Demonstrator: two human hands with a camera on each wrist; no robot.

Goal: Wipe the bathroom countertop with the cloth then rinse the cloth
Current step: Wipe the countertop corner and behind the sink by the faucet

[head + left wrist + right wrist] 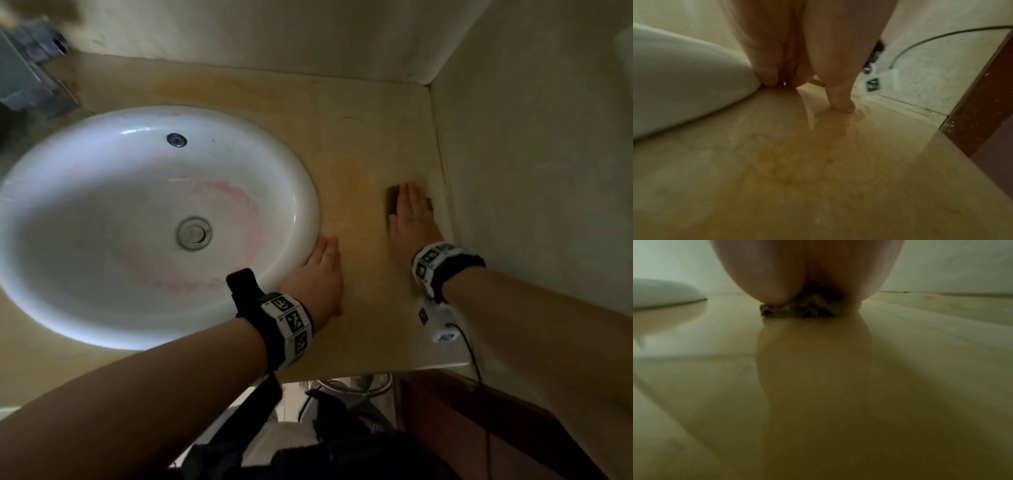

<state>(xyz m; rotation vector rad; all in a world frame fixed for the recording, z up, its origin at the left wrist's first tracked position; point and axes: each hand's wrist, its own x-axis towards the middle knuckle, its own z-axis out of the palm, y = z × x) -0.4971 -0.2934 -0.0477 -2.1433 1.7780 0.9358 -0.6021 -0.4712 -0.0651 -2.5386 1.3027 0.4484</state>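
A dark olive cloth (pixel 393 202) lies flat on the beige countertop (pixel 370 137), close to the right wall. My right hand (pixel 412 216) presses down on it with straight fingers, covering most of it. In the right wrist view the cloth (pixel 797 311) shows as a crumpled green edge under my palm. My left hand (pixel 318 274) rests flat on the countertop beside the rim of the white sink (pixel 68 308), fingers straight, holding nothing. The left wrist view shows its fingertips (pixel 842 107) touching the wet, glossy countertop (pixel 818 162).
A round white basin with a metal drain (pixel 193 233) and pink smears fills the left. A metal fixture (pixel 30 65) sits at the back left. Walls (pixel 531 154) close in behind and on the right. A brown wooden edge (pixel 479 411) lies below the counter front.
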